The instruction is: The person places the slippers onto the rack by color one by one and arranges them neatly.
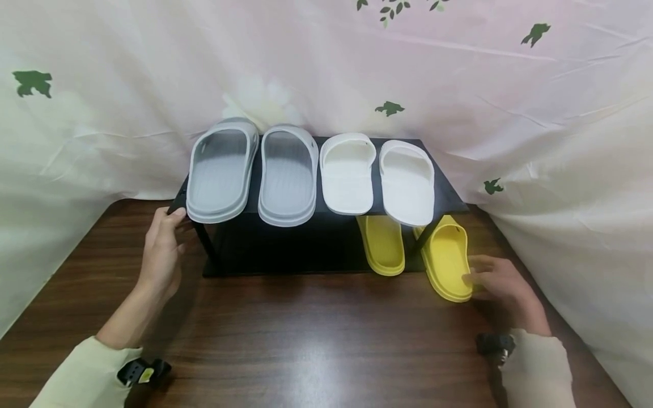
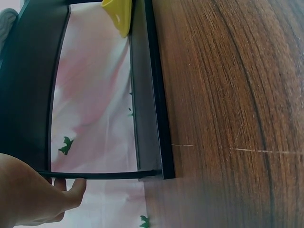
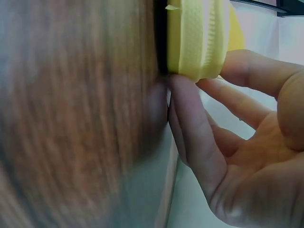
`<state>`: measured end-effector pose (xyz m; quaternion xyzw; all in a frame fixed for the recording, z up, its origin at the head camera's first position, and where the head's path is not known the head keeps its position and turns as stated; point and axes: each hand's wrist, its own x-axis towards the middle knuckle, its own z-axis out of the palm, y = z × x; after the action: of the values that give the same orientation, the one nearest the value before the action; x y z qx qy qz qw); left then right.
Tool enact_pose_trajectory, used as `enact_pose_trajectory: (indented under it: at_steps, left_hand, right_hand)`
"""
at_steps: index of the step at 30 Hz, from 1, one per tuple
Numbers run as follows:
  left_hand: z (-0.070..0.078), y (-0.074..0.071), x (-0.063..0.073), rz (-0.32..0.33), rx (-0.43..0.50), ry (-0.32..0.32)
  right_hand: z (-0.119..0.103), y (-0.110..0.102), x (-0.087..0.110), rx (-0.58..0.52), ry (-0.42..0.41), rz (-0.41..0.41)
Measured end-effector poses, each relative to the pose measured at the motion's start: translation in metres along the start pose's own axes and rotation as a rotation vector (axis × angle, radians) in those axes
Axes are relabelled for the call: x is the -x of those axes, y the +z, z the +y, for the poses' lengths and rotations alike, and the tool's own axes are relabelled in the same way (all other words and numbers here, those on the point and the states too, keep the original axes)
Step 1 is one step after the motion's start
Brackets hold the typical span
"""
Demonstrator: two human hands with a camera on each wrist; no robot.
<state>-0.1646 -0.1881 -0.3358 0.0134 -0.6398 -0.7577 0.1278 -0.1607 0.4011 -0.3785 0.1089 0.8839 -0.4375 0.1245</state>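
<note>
A black two-tier shoe rack (image 1: 285, 273) stands on the wooden table. My left hand (image 1: 164, 243) holds its upper left corner; in the left wrist view that hand (image 2: 35, 194) has its fingers at the rack's side bar (image 2: 114, 175). My right hand (image 1: 502, 286) pinches the heel end of a yellow clog (image 1: 448, 260) at the rack's right side. The right wrist view shows my thumb on this clog (image 3: 194, 42) and fingers beneath its edge. Another yellow clog (image 1: 384, 249) sits on the lower tier, its toe hidden under the top shelf.
Two grey clogs (image 1: 220, 170) (image 1: 288, 175) and two white clogs (image 1: 348, 175) (image 1: 407, 184) rest in a row on the top shelf. Behind the rack hangs a pale cloth (image 1: 306, 62) with green leaf prints. The brown table (image 1: 316, 340) extends in front.
</note>
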Motion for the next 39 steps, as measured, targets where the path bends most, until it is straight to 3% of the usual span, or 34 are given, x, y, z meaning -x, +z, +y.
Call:
enact_pose_trajectory:
  at_steps: [7, 15, 30, 39]
  left_hand:
    - [-0.001, -0.001, 0.000, -0.009, 0.012, 0.002]
    - [-0.002, -0.002, 0.000, -0.015, 0.003, 0.008]
    - [-0.001, -0.001, 0.000, -0.003, -0.002, 0.005]
    - [-0.001, -0.002, 0.001, -0.006, -0.032, 0.017]
  right_hand:
    - [0.007, -0.001, 0.000, -0.053, 0.012, 0.015]
    - [0.015, -0.003, 0.003, -0.176, -0.028, 0.073]
    - [0.007, -0.015, 0.017, -0.287, -0.088, 0.127]
    - [0.004, -0.021, 0.026, -0.519, -0.157, 0.124]
